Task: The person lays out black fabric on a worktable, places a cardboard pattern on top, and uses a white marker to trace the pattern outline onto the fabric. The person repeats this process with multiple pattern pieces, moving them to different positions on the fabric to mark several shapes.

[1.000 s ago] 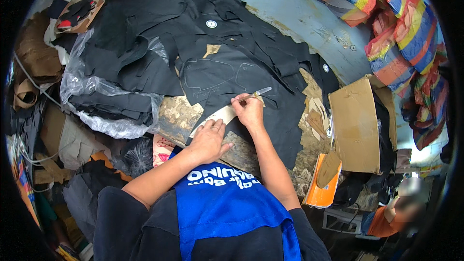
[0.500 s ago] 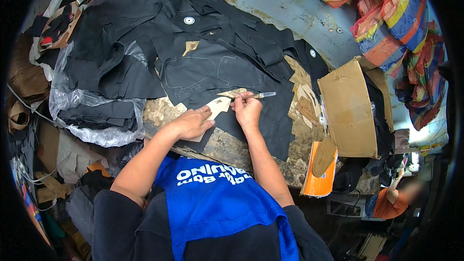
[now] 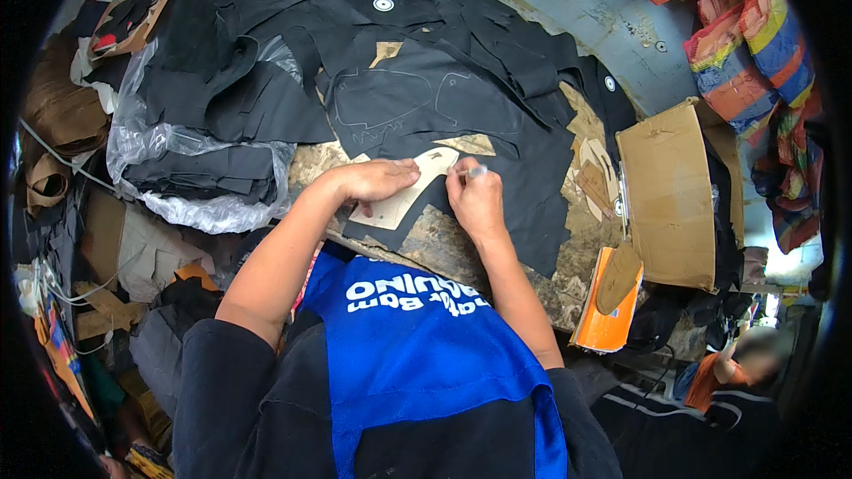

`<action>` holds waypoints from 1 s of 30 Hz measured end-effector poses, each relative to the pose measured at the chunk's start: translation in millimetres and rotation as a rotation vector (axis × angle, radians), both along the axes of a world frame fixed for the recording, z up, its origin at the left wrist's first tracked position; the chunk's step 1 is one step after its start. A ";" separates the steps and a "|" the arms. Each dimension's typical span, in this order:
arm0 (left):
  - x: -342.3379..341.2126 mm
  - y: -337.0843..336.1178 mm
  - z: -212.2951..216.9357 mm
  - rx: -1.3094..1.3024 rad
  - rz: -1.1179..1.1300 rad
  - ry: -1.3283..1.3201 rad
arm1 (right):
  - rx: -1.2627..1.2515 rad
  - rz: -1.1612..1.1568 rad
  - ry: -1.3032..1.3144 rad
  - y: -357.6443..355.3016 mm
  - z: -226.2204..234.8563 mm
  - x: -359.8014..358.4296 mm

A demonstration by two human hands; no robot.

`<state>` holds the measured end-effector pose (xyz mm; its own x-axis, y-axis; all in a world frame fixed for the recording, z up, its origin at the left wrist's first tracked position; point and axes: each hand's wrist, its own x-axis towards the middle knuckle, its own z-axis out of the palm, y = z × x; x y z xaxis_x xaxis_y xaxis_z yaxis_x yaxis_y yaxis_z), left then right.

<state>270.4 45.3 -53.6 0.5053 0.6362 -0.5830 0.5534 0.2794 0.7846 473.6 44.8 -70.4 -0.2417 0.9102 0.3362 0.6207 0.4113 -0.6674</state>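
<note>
A cream-coloured cut pattern piece (image 3: 410, 199) lies on black fabric (image 3: 524, 213) spread over the worn table. My left hand (image 3: 377, 182) rests on its left part, fingers flat and stretched out, pressing it down. Beside the pattern's right edge, my right hand (image 3: 477, 201) is closed round a slim pen (image 3: 477, 171), whose tip is hidden by the fingers. Farther back on the fabric, thin pale lines trace a rounded outline (image 3: 383, 98) and a second one (image 3: 470, 106) to its right.
At left sits a clear plastic bag (image 3: 200, 213) with stacked black pieces. More black fabric heaps up behind. On the right are brown patterns (image 3: 593, 184), an orange booklet (image 3: 596, 324) and an open cardboard box (image 3: 667, 204). A person in orange (image 3: 706, 381) is at lower right.
The whole view has shifted, so the scene sits farther right and higher. My right hand has come nearer along the pattern's right edge, and the pen has turned. My left hand stays on the pattern.
</note>
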 end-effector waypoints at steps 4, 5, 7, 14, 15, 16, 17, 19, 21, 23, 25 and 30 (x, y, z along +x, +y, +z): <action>-6.4 4.8 -9.2 -0.058 0.041 -0.087 | -0.369 0.281 0.109 -32.4 9.7 -16.0; -7.7 5.2 -10.5 -0.089 0.055 -0.120 | -0.450 0.383 0.235 -40.9 7.2 -26.7; -9.1 5.2 -11.8 -0.071 0.085 -0.161 | -0.413 0.456 0.205 -49.4 3.4 -39.2; -9.3 7.3 -11.6 -0.123 0.117 -0.154 | -0.177 0.547 0.125 -49.2 -6.2 -51.6; -9.7 7.0 -11.9 -0.123 0.123 -0.157 | -0.146 0.552 0.137 -48.9 -6.7 -50.6; -9.9 6.5 -12.2 -0.130 0.133 -0.171 | -0.153 0.513 0.075 -49.0 -6.8 -48.8; -9.9 6.0 -12.6 -0.124 0.132 -0.165 | -0.174 0.487 0.013 -48.9 -6.9 -47.0; -10.1 5.3 -13.2 -0.124 0.135 -0.200 | -0.177 0.488 -0.006 -48.2 -7.5 -47.1; -10.7 5.7 -12.8 -0.099 0.110 -0.196 | -0.143 0.534 0.100 -47.3 -8.2 -49.6; -10.3 6.2 -11.7 -0.094 0.094 -0.200 | -0.121 0.550 0.061 -47.0 -8.0 -49.8; -10.3 5.4 -9.2 -0.099 0.103 -0.184 | -0.136 0.526 0.054 -46.8 -6.5 -45.9; -9.4 3.5 -0.2 -0.098 0.075 -0.123 | -0.262 0.410 0.150 -46.2 0.2 -20.1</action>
<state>261.0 48.8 -53.7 0.5297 0.6185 -0.5804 0.4293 0.3947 0.8124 453.5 -1.5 -70.2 -0.5632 0.8091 0.1675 0.3325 0.4076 -0.8505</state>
